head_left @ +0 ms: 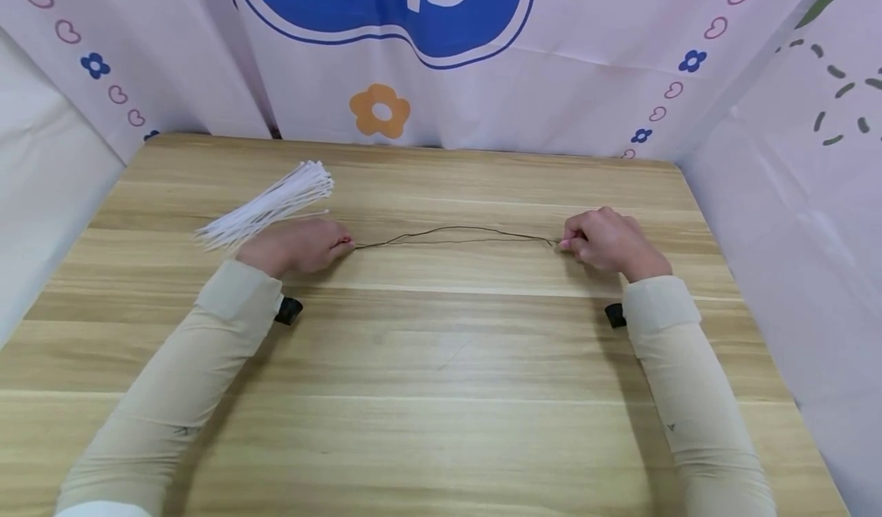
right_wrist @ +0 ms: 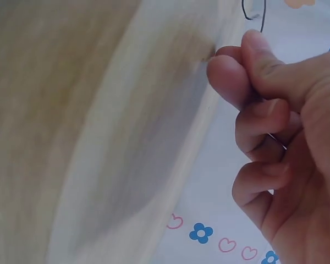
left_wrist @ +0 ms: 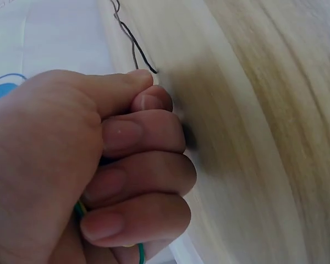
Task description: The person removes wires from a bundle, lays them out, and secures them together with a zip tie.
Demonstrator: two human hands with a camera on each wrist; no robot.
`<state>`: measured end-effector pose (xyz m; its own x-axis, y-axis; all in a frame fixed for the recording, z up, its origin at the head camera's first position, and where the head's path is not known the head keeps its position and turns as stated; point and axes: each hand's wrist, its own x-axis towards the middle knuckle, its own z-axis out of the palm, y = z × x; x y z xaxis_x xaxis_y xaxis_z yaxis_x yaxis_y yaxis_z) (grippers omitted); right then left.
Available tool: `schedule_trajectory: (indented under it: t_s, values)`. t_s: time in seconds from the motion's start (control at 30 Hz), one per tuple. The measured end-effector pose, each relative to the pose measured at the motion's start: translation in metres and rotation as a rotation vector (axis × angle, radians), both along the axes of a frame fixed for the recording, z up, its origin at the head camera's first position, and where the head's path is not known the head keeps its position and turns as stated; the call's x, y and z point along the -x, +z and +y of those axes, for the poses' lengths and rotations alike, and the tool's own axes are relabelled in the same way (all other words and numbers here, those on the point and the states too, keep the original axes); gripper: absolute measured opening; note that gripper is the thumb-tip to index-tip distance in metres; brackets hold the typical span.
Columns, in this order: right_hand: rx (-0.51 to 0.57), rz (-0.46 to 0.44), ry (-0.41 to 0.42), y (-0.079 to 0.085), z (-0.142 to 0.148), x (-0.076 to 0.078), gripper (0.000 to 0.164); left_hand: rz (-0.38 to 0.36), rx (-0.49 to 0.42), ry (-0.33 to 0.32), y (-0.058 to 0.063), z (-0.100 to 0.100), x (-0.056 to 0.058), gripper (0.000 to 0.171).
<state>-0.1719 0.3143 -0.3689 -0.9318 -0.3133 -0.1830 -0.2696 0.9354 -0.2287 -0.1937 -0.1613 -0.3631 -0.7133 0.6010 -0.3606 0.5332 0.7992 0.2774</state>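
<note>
A thin dark wire [head_left: 448, 228] runs in two strands between the hands, bowed slightly upward. Its left end is pinched between the thumb and forefinger of my left hand [head_left: 303, 243]. A spot of red shows at those fingertips in the head view. In the left wrist view, the other fingers curl into the palm, where bits of a green and yellow strand [left_wrist: 141, 253] peek out. My right hand [head_left: 609, 241] pinches the wire's other end between thumb and forefinger. A short bent wire end [right_wrist: 250, 16] sticks out past the right fingertips in the right wrist view.
A bundle of white cable ties [head_left: 269, 204] lies on the wooden table [head_left: 441, 394], just beyond the left hand. Behind the table's far edge hangs a white printed cloth [head_left: 551, 96], and pale cloth walls stand at both sides.
</note>
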Motion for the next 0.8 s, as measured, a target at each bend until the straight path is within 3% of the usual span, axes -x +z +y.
schedule_trajectory:
  t_s: [0.37, 0.6, 0.8]
  values:
    - [-0.036, -0.031, -0.018, 0.005, -0.001, -0.001, 0.031, 0.04, 0.054, 0.056, -0.001, 0.005, -0.003, 0.039]
    - [-0.034, -0.042, -0.028, 0.004, 0.001, -0.001, 0.032, 0.054, 0.022, 0.057, 0.0, 0.0, -0.006, 0.039]
    - [-0.034, -0.048, -0.029, 0.004, 0.001, -0.002, 0.031, 0.044, 0.022, 0.096, 0.003, -0.004, -0.01, 0.042]
